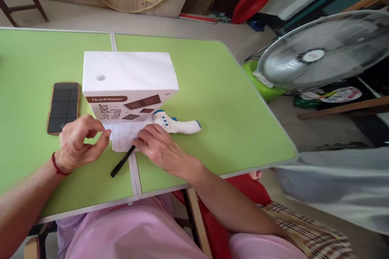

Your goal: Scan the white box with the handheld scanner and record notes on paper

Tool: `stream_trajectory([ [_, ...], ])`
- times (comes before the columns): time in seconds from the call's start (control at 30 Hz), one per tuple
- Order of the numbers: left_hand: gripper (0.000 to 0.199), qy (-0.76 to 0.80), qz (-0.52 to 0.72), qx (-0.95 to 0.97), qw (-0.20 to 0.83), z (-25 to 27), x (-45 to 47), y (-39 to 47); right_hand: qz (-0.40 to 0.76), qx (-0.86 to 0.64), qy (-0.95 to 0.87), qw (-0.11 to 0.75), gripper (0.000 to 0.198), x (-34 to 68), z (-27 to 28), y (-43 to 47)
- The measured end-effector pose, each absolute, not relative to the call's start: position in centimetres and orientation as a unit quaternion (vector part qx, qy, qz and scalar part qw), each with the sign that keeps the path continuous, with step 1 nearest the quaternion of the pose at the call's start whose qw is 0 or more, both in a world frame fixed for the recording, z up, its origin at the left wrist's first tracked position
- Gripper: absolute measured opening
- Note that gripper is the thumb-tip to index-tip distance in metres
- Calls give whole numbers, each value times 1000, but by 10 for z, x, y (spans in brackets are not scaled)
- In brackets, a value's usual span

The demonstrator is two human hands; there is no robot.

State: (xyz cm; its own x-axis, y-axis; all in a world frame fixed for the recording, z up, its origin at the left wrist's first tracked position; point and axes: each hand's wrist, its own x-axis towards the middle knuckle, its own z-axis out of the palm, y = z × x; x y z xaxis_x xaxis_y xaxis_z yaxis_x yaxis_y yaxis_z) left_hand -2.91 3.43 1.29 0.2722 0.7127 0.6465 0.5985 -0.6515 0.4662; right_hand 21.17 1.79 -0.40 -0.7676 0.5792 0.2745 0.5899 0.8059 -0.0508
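Note:
Sheets of paper [121, 137] covered in small handwriting lie on the green table, in front of a white carton marked "NutriMotion Super Meal" [129, 75]. At the paper's left edge, my left hand [82, 141] is closed in a pinch; whatever lies between its fingertips is too small to make out. My right hand [159, 145] rests on the paper's right side, fingers bent and together, their tips partly hidden. A black pen [121, 163] lies slanted, its upper end reaching my right fingers. Just beyond them is a white and blue handheld infrared thermometer [179, 124].
A smartphone [63, 105] in a brown case lies left of the carton. The green table [227, 109] has a pale seam and a rounded far right corner. Past its right edge stands a large fan [313, 54]. A red basin [255, 2] leans at the back.

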Motion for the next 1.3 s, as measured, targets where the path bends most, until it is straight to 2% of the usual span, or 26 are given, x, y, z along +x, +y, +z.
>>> stream_trajectory([
  [0.07,15,361,330,868,82,12,-30,33,-9,-310,-934,180,27,223,-1,16],
  [0.13,28,333,227,910,94,7,-29,33,35,-320,-907,269,16,232,2,12],
  [0.23,42,315,137,936,80,-3,-27,32,199,-349,-793,457,14,235,6,1],
  [0.33,44,314,100,940,85,-8,-22,29,357,-396,-656,534,11,220,10,-9],
  [0.43,39,332,58,937,93,-8,-17,25,445,-423,-603,510,10,198,12,-8],
  [0.53,31,345,30,934,85,-6,-12,21,468,-451,-586,483,6,185,4,1],
  [0.87,23,316,55,946,37,-4,-11,18,273,-477,-680,486,14,196,-33,7],
  [1.3,21,316,61,946,39,-2,-10,15,229,-472,-725,446,15,195,-32,4],
])
